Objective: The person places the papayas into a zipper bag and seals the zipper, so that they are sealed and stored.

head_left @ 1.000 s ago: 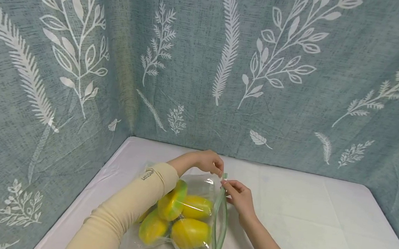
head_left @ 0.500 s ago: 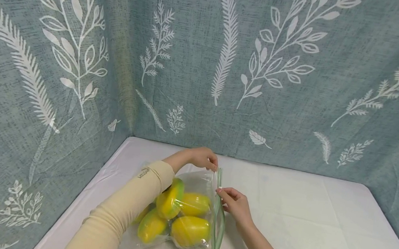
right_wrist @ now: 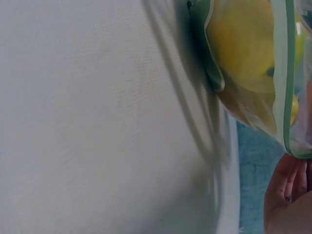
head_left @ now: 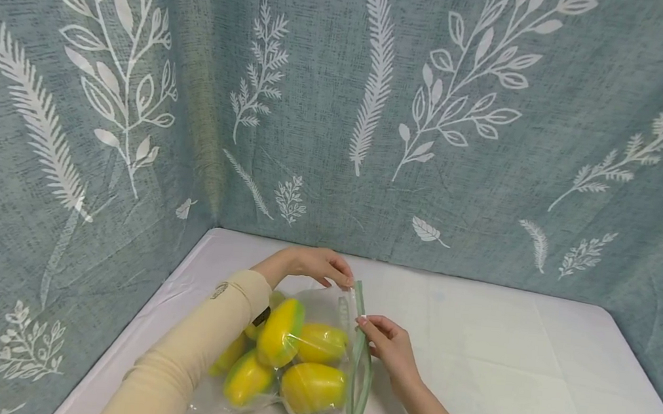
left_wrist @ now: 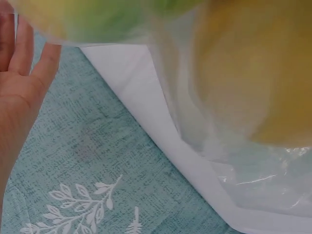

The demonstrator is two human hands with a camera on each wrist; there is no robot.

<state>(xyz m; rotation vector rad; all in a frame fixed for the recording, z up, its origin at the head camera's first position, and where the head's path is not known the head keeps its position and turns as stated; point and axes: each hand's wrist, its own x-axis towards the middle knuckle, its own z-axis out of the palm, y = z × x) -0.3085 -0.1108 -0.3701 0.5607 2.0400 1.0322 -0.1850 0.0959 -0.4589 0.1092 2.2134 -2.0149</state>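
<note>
A clear zip bag with a green strip along its mouth lies on its side, mouth to the right. Several yellow fruits with green patches, like mangoes or papayas, fill it. Over the bag reaches the left arm; the left hand pinches the film at the mouth's far corner with thumb and fingertips. Lower along the mouth, the right hand pinches the green strip between thumb and index finger. The left wrist view shows fruit through the film; in the right wrist view, the strip runs to a corner.
A white cloth covers the table. Blue-green curtains with white leaf prints hang behind it and at the sides. A dark band shows at the left wrist, partly hidden.
The left hand has moved left, away from the end of the green strip. The right hand has shifted slightly left and nearer the person. The mouth and the fruits have shifted slightly left.
</note>
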